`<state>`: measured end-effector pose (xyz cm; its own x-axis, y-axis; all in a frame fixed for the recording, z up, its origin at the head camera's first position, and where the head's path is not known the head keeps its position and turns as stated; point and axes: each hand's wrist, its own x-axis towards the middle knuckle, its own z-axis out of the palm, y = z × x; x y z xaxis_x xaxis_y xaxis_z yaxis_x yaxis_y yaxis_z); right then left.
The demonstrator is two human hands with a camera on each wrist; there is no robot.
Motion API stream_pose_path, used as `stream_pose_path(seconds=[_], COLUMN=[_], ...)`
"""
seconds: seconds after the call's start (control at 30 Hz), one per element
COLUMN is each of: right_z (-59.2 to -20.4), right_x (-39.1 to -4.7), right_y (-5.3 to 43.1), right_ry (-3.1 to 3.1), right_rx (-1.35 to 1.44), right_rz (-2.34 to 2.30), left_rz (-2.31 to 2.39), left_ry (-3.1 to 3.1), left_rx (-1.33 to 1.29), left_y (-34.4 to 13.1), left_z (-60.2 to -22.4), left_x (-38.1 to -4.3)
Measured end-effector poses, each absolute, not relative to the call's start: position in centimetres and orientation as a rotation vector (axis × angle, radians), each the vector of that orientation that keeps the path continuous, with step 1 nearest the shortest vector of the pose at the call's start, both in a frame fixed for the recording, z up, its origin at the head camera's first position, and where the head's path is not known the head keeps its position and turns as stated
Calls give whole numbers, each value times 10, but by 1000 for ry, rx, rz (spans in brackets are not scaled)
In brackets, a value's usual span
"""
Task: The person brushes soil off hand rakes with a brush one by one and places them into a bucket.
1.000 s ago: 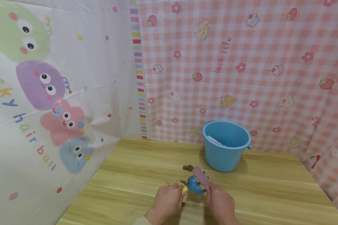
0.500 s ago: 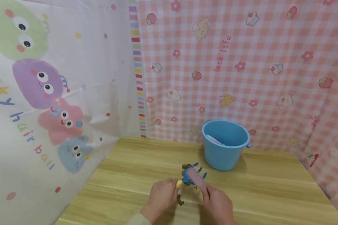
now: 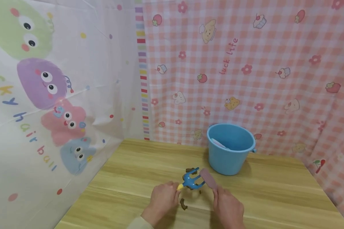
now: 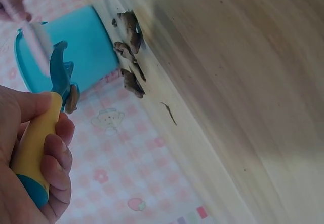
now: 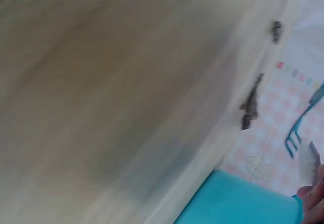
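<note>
My left hand [image 3: 164, 195] grips the yellow handle of a small blue hand rake [image 3: 191, 182], its tines pointing right and held above the table. In the left wrist view a brown clump [image 4: 72, 100] shows against the back of the rake head. In my right hand [image 3: 228, 205] is a small pink brush [image 3: 208, 178], gripped by its handle, with its head at the tine tips. Pale bristles [image 5: 307, 164] face the rake in the right wrist view. Below the tools lie several dark brown, bark-like pieces [image 4: 130, 31], one curved piece [image 3: 183, 204] nearer me.
A light blue bucket [image 3: 228, 160] stands behind the tools to the right, with a pale long object [image 3: 218, 143] inside. The wood-grain table [image 3: 126, 178] meets a pink checked cloth [image 3: 246, 86] at the back and a white printed sheet [image 3: 103, 79] at the left.
The rake has shifted slightly left and turned. The brush first crossed over the rake head, then lay on its tines, and has now moved right to the tine tips.
</note>
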<state>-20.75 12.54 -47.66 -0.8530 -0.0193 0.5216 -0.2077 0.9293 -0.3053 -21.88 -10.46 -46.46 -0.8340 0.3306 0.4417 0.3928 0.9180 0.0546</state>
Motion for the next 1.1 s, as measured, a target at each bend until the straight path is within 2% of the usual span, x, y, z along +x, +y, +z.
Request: stream_pose_path(seconds=[0.23,0.67,1.1], right_z=[-464,-485,-462], right_x=[-206,-212,-211], right_y=[110,123,130], right_ry=[-2703,-2573,-2443], right_rx=[164,98,47], right_rz=[746,548,664], left_rz=[-228,-206,-414], left_ry=[-2620,-2621,-2643], left_rx=[-528,-494,-267], left_y=[-103,-105,-108], left_z=[-464,-468,-467], left_x=[-220,-220,-226])
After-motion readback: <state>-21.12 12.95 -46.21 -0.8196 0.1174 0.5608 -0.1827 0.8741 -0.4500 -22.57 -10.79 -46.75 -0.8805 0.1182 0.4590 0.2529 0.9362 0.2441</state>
